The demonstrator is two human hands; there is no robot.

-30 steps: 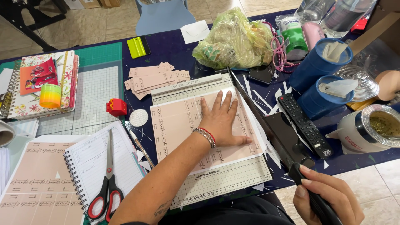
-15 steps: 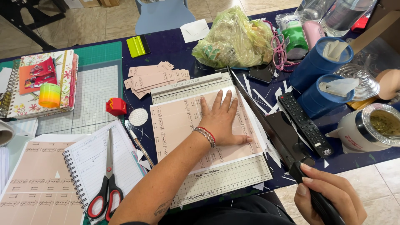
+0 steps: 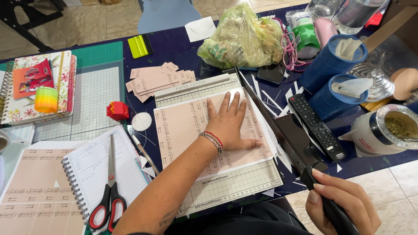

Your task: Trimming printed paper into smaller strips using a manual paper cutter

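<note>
left hand [image 3: 228, 124] lies flat, fingers spread, on the pink sheet [image 3: 187, 126]; right hand [image 3: 339, 202] grips the cutter handle [image 3: 326, 204] (thumb near the blade edge could get nicked).

**A cluttered dark tabletop on a tiled floor**

The tabletop [image 3: 183, 45] is covered in dark navy blue and runs across the whole view, its far edge slanting up to the right. Beyond it lies a floor [image 3: 87, 21] of beige stone-look tiles with thin grout lines, and the same tiling shows at the lower right corner, below the near edge. A pale blue chair [image 3: 165, 13] stands just behind the far edge, near the middle. At the upper left, black metal legs of some piece of furniture [image 3: 19, 19] rest on the tiles. Light is soft and even, with faint shadows. No wall or window can be seen.
</note>
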